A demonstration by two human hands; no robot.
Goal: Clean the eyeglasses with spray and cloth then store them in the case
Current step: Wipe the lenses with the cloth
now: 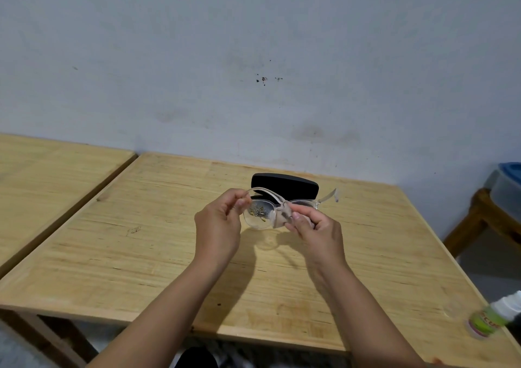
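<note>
Clear-framed eyeglasses [258,214] are held above the middle of the wooden table [141,255], temples unfolded. My left hand [218,224] pinches the frame at its left end. My right hand [315,226] presses a small beige cloth [282,214] against the right lens, near the bridge. The left lens shows spots and droplets. Just behind the glasses, a black case [284,184] stands open on the table. The spray bottle [496,314], white with a green label, lies on its side at the table's right front corner.
A second wooden table [42,184] stands to the left across a narrow gap. A grey wall rises close behind. At the far right, a blue-lidded plastic container [507,187] sits on a wooden stool.
</note>
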